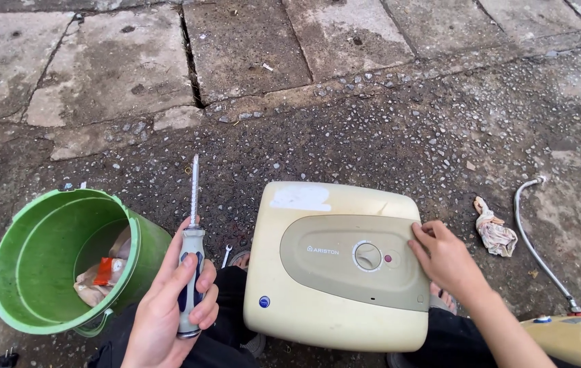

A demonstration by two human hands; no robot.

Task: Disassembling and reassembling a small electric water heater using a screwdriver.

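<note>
The left hand (167, 307) is gripping a grey-and-blue-handled screwdriver (192, 252), shaft pointing up, just left of the cream, rounded-square plastic water heater (317, 307) resting against the person's knees on the gravelly ground. The right hand (444, 255) is lying half-open on the right edge of the heater's grey-beige front panel (331, 262), fingertips (418, 232) touching it, holding nothing. Judging from this, bracing the casing firmly there matters so that the screwdriver tip seats squarely. Left of the heater, a green plastic bucket (31, 272) is tilting.
</note>
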